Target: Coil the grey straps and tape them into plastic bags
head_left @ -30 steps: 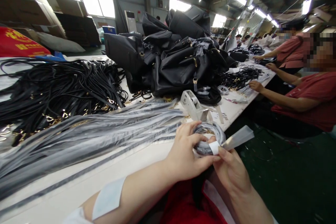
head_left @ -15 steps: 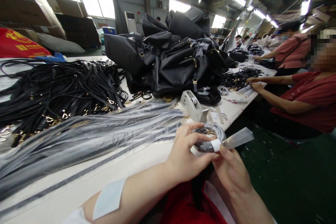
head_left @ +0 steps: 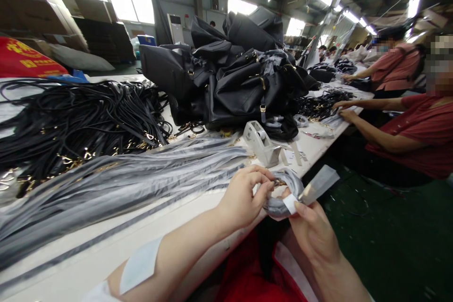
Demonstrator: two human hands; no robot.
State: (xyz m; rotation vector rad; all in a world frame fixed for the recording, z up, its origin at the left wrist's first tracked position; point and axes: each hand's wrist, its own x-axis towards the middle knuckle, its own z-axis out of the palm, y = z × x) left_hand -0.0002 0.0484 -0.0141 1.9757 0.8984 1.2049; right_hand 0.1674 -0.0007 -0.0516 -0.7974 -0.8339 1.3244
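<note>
Plastic-sheathed grey strap coil point(head_left: 278, 207) sits at 5 o'clock in the head view, held up at the worktop point(head_left: 155, 229) edge. Right hand point(head_left: 313, 226): fingers pinch the coil at its white band point(head_left: 290, 204), thumb on the near side. Left hand point(head_left: 246, 196): fingers bent in at the coil's 10 o'clock, by the gold hardware point(head_left: 281, 182); can't tell if they grip it. Loose sleeve end point(head_left: 320, 184) sticks out at the coil's 2 o'clock. From the coil: tape dispenser point(head_left: 262, 144) at 11, flat sleeved straps point(head_left: 152, 174) at 9 to 10, black bags point(head_left: 233, 89) beyond at 11. Step in hand, my read: tidying the banded coil. Next move calls for a steady right pinch so the loops don't spring, left fingers free to guide the hardware.
</note>
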